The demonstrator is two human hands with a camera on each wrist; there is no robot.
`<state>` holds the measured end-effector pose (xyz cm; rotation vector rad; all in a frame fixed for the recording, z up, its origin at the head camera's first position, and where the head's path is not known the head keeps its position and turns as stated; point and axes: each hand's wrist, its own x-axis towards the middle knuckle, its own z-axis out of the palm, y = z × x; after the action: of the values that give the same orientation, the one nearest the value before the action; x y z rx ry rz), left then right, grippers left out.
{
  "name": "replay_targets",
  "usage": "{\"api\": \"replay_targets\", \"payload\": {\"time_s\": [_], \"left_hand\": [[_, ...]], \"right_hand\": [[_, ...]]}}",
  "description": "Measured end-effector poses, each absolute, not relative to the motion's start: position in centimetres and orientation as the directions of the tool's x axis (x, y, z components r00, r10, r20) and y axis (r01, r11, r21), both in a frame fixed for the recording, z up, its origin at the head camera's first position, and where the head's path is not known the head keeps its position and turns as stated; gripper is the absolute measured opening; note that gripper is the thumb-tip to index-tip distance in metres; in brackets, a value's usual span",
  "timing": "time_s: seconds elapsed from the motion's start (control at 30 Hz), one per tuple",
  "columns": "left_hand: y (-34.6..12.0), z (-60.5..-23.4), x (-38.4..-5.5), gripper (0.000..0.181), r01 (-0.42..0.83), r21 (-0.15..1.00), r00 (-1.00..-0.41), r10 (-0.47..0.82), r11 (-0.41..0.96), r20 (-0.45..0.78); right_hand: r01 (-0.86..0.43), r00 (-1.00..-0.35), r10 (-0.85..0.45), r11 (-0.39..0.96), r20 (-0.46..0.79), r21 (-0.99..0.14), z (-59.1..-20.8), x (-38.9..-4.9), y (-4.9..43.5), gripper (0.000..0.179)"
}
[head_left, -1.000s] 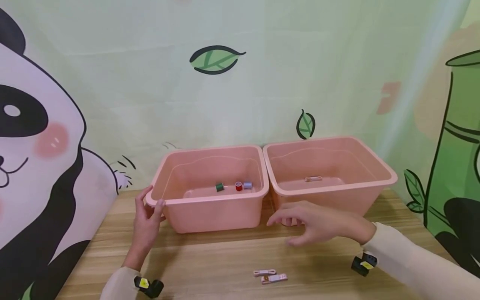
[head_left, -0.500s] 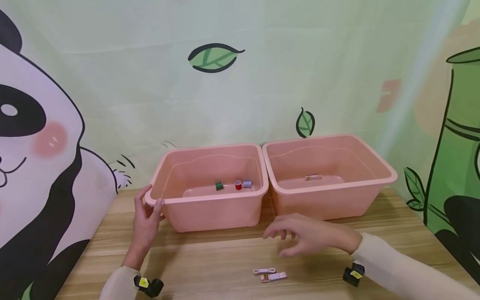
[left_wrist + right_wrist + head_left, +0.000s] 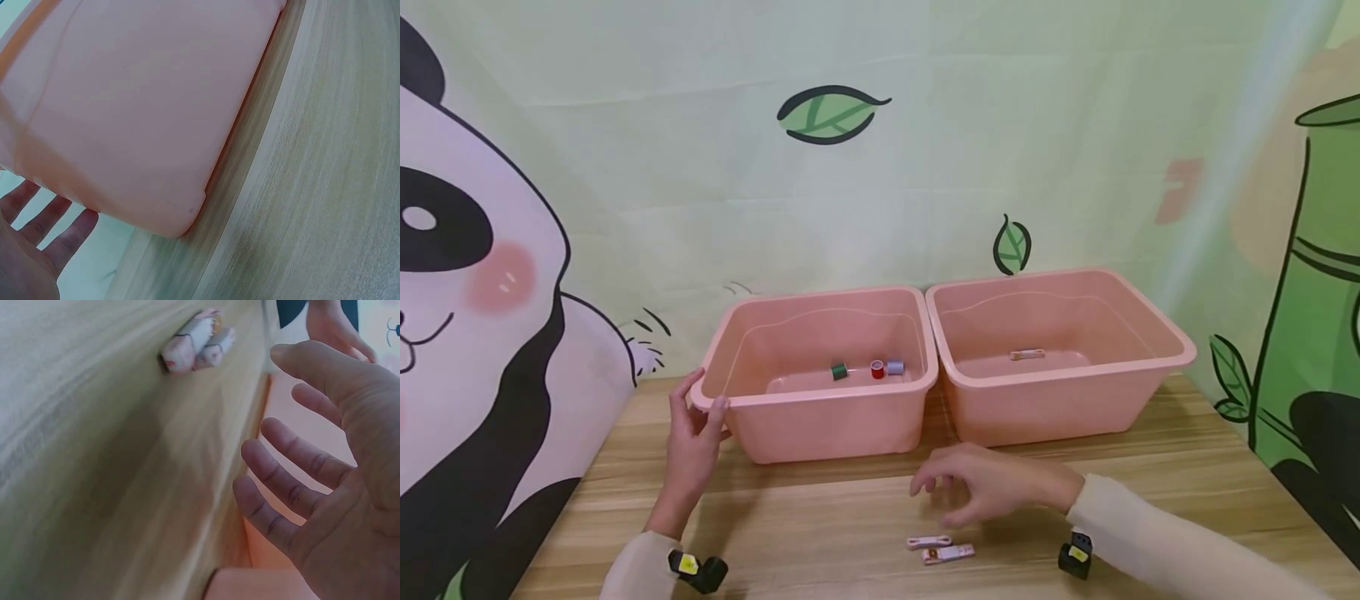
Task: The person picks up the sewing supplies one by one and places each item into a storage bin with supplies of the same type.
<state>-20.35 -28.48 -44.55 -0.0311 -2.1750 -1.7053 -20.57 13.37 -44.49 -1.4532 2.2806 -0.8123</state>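
Note:
My left hand (image 3: 692,450) holds the left pink plastic bin (image 3: 831,429) at its near left corner, thumb on the rim. In the left wrist view the fingers (image 3: 72,240) reach along the bin's side wall. With fingers loosely bent and nothing in them, my right hand (image 3: 992,483) hovers over the table in front of the right pink bin (image 3: 1045,404). Just below it lie two small nail clippers side by side, a plain-looking one (image 3: 928,542) behind a patterned one (image 3: 948,554). The right wrist view shows the patterned clipper (image 3: 190,344) beyond the thumb.
Inside the left bin are a green thread spool (image 3: 838,372), a red spool (image 3: 877,369) and a pale blue spool (image 3: 895,367). Another clipper (image 3: 1027,354) lies in the right bin. Both bins stand at the back of the wooden table (image 3: 805,533), before a printed cloth (image 3: 700,167).
My right hand has moved from the front of the right bin down and left, closer to the two clippers. The left hand stays on the bin's corner.

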Motion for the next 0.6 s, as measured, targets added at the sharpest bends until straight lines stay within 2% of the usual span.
{"api": "replay_targets", "payload": {"time_s": [0.27, 0.6], "left_hand": [[-28.5, -44.5, -20.3, 0.059, 0.252, 0.932, -0.928, -0.208, 0.259, 0.309], [-28.4, -44.5, -20.3, 0.06, 0.24, 0.937, -0.932, -0.21, 0.253, 0.295]], "right_hand": [[-0.762, -0.4, -0.916, 0.344, -0.018, -0.549, -45.6, -20.2, 12.1, 0.036], [-0.805, -0.393, -0.919, 0.346, -0.004, -0.481, -46.1, -20.1, 11.7, 0.023]]}}
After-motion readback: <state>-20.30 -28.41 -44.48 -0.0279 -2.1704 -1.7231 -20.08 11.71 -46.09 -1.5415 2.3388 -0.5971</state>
